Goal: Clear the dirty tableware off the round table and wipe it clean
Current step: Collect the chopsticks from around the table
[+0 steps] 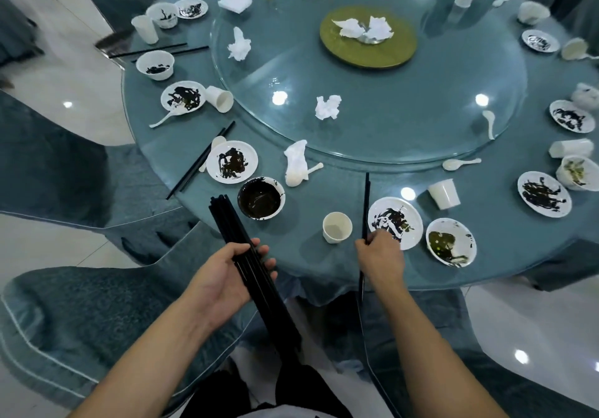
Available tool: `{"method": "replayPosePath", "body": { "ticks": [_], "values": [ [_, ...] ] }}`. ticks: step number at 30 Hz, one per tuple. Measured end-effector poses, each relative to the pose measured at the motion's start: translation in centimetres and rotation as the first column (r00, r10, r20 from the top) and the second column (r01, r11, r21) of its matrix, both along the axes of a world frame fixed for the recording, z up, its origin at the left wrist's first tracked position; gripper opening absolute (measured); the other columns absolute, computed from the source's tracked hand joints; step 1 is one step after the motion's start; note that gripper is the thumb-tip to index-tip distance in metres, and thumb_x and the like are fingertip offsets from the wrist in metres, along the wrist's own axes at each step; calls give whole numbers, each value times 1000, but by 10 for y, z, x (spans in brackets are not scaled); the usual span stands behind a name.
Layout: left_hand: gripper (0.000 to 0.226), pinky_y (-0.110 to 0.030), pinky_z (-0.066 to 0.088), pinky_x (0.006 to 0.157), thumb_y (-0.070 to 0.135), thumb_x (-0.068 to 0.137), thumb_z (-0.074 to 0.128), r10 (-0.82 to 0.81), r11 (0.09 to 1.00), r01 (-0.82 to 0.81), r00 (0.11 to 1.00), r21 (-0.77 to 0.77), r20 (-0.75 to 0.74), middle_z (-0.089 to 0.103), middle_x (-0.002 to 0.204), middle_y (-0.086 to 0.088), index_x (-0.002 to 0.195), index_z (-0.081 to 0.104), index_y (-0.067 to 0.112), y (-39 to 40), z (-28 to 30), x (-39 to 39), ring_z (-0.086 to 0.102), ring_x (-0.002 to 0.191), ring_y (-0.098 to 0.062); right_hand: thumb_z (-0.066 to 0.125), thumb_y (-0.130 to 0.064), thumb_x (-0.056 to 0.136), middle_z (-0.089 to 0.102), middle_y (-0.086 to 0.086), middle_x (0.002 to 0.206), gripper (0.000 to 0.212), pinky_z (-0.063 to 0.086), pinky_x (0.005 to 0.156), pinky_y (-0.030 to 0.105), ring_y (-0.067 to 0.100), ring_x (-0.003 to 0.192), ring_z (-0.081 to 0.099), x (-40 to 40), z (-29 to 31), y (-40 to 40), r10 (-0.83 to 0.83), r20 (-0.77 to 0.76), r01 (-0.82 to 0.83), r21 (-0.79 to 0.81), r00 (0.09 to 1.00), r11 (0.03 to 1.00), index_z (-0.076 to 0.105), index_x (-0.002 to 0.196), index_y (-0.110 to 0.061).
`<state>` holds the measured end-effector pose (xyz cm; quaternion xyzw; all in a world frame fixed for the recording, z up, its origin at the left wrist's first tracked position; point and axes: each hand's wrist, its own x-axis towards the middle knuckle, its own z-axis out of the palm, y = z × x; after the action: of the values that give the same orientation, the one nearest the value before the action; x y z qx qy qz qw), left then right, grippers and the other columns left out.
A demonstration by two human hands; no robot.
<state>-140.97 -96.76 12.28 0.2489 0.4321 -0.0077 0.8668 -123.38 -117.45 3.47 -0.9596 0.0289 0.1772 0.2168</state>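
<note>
My left hand (pixel 227 271) is shut on a bundle of black chopsticks (pixel 227 219) at the near edge of the round table (pixel 324 164). My right hand (pixel 382 255) grips a pair of black chopsticks (pixel 367 203) that point away from me across the blue cloth. Just right of that hand lie a smeared white plate (pixel 397 219) and a dirty bowl (pixel 450 242). A white cup (pixel 337 227) stands between my hands. A sauce-filled bowl (pixel 261 197) and a stained plate (pixel 231 161) sit further left.
A glass turntable (pixel 421 109) with a gold centre disc (pixel 368 38) holds crumpled napkins (pixel 328 107). More dirty plates, cups, spoons and chopsticks (pixel 201 159) ring the table. Covered chairs (pixel 64 304) stand close at my left and right.
</note>
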Motion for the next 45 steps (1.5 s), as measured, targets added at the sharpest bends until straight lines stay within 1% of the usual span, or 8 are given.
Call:
{"method": "replayPosePath", "body": {
  "ticks": [8, 12, 15, 20, 26, 32, 37, 45],
  "values": [
    [20, -45, 53, 80, 8, 94, 43, 52, 998, -51, 998, -24, 47, 69, 88, -12, 102, 62, 6, 6, 8, 17, 65, 80, -29, 72, -29, 80, 67, -8, 72, 10, 47, 66, 22, 9, 70, 62, -37, 105, 61, 529, 17, -512, 276, 849, 813, 69, 83, -20],
    [26, -44, 53, 79, 6, 78, 42, 106, 994, -105, 991, -24, 78, 68, 84, -14, 88, 67, 4, 14, 14, 13, 66, 76, -29, 69, -35, 79, 70, -4, 83, 15, 53, 74, 32, 16, 80, 65, -63, 124, 94, 709, -28, -691, 196, 705, 695, 68, 84, -21],
    [28, -43, 54, 82, 6, 76, 43, 174, 985, -172, 981, -32, 84, 70, 88, -11, 95, 63, 7, 23, 18, 1, 68, 78, -29, 66, -34, 79, 70, -4, 90, 15, 54, 79, 35, 19, 87, 65, -77, 128, 112, 759, 8, -748, 172, 651, 641, 65, 89, -23],
    [18, -35, 60, 58, 12, 93, 44, 261, 964, -253, 960, -86, 100, 63, 93, -10, 101, 60, 11, 40, 30, -31, 67, 75, -27, 68, -35, 82, 65, -10, 82, 17, 52, 75, 32, 15, 82, 63, -105, 136, 150, 794, 149, -806, 187, 589, 562, 59, 96, -28],
    [19, -30, 58, 57, 15, 94, 51, 289, 957, -289, 953, -15, 89, 72, 90, -8, 109, 62, 19, 84, 35, -85, 71, 70, -22, 67, -38, 84, 70, -3, 93, 19, 51, 77, 38, 21, 88, 64, -156, 140, 206, 822, 339, -889, 143, 457, 435, 60, 96, -25],
    [14, -35, 60, 64, 13, 95, 55, 305, 951, -308, 947, 15, 102, 76, 91, -8, 102, 67, 16, 140, 36, -150, 74, 73, -22, 55, -40, 92, 62, -6, 87, 16, 47, 72, 35, 17, 79, 58, -208, 141, 261, 722, 484, -864, 187, 494, 467, 60, 92, -25],
    [11, -37, 62, 67, 13, 98, 56, 290, 953, -299, 947, 45, 141, 70, 90, -5, 104, 65, 17, 196, 38, -209, 70, 79, -22, 44, -37, 90, 61, 2, 94, 27, 49, 77, 43, 26, 86, 58, -247, 130, 304, 674, 561, -834, 57, 481, 549, 62, 100, -20],
    [13, -42, 62, 75, 14, 101, 55, 238, 966, -249, 961, 64, 140, 71, 91, -6, 95, 67, 13, 261, 43, -281, 71, 84, -24, 66, -27, 84, 64, 0, 109, 25, 49, 79, 42, 26, 92, 61, -295, 98, 347, 670, 542, -739, -126, 507, 662, 66, 109, -21]
  ]
}}
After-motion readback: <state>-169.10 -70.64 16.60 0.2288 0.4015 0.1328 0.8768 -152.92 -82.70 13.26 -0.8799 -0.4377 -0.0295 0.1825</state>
